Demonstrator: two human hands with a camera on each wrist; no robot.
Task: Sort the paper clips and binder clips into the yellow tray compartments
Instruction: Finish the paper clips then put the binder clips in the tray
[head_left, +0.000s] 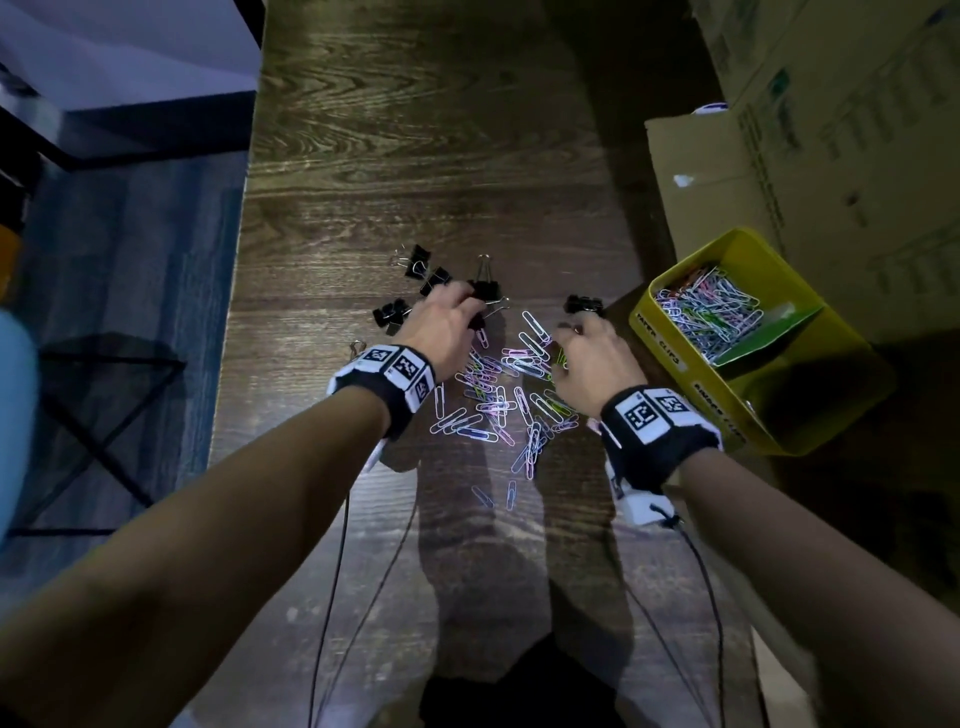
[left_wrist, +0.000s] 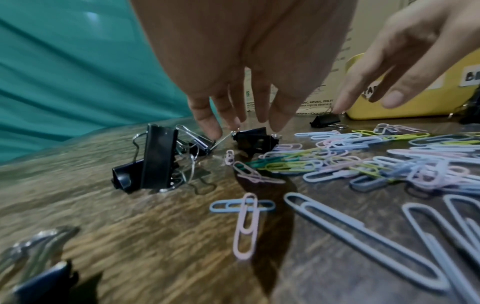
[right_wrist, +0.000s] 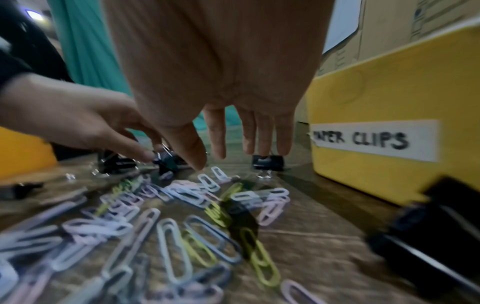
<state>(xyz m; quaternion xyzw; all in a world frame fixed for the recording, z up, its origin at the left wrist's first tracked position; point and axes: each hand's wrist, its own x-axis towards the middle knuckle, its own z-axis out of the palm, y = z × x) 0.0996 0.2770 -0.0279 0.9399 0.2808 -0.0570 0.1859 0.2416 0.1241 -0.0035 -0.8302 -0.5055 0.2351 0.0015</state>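
Several pastel paper clips (head_left: 498, 400) lie heaped on the dark wooden table between my hands. Black binder clips (head_left: 415, 267) are scattered beyond the heap. My left hand (head_left: 470, 306) reaches over one binder clip (head_left: 485, 293). In the left wrist view its thumb and a fingertip pinch that binder clip's (left_wrist: 255, 139) wire handle. My right hand (head_left: 571, 332) hangs over the heap's right side with straight fingers (right_wrist: 262, 131) and holds nothing. A lone binder clip (head_left: 584, 304) lies just past them. The yellow tray (head_left: 675, 358) stands to the right, one compartment full of paper clips (head_left: 706, 312).
Cardboard boxes (head_left: 810, 145) stand behind and beside the tray. The table's left edge (head_left: 228, 332) drops to the floor. Another binder clip (right_wrist: 436, 236) lies close to the tray's near wall (right_wrist: 376, 92), labelled PAPER CLIPS. Thin cables trail from both wristbands.
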